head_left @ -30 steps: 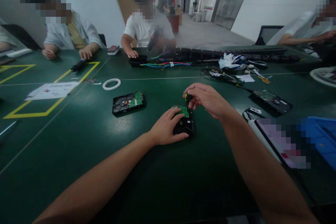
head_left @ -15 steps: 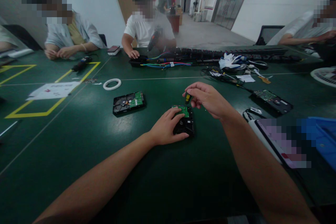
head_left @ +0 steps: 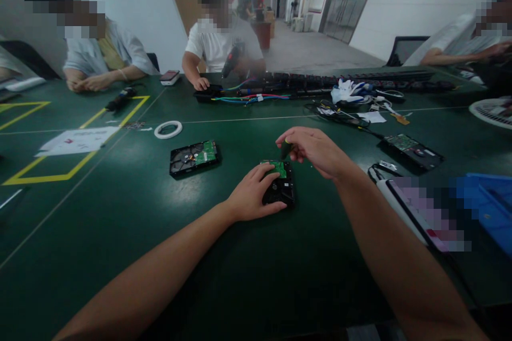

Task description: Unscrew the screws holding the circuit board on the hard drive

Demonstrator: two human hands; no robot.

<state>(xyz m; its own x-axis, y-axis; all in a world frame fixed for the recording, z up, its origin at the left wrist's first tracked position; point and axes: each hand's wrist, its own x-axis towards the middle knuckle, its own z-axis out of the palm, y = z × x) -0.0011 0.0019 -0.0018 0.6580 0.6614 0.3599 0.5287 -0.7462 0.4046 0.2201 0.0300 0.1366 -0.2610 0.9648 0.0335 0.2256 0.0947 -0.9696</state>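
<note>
- While right hand (head_left: 310,150) pinches screwdriver (head_left: 285,150) at hard drive (head_left: 285,188), frame centre, tilting could make it slip.
- Left hand (head_left: 248,193) lies spread on drive; too light pressure could let it twist.

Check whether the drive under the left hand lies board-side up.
Board-side up: the drive shows its green circuit board beside the left hand.

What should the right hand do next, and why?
Perhaps a slight twist of the small tool: the right hand pinches it at the far edge of the hard drive, while the left hand lies across that drive, seemingly steadying it. I can't tell whether the tool is seated.
</note>
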